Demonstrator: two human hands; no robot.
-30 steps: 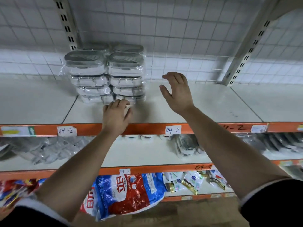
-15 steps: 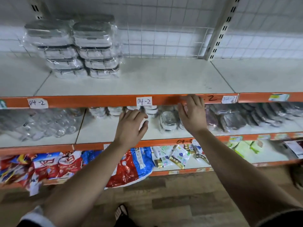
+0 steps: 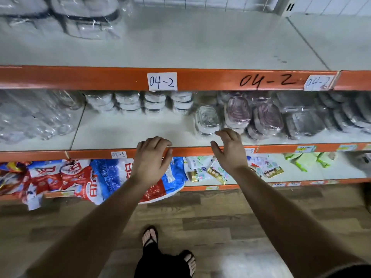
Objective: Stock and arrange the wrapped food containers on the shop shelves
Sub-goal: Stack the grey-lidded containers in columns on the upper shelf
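Both my hands reach empty toward the middle shelf of wrapped containers.

The clear rectangular lidded container in plastic film (image 3: 206, 121) leans on its edge on the white middle shelf (image 3: 128, 131), with two purple-lidded wrapped containers (image 3: 267, 119) just beside it on the right and low stacks of wrapped white tubs (image 3: 140, 102) behind. I cannot tell through the film what any of them holds. A taller stack of film-wrapped grey-lidded containers (image 3: 80, 17) sits on the top shelf. My left hand (image 3: 150, 157) hovers palm down over the orange shelf edge (image 3: 90, 154), fingers loosely bent, holding nothing. My right hand (image 3: 230, 151) is spread and empty, its fingertips just beside the clear container; I cannot tell if they touch it.
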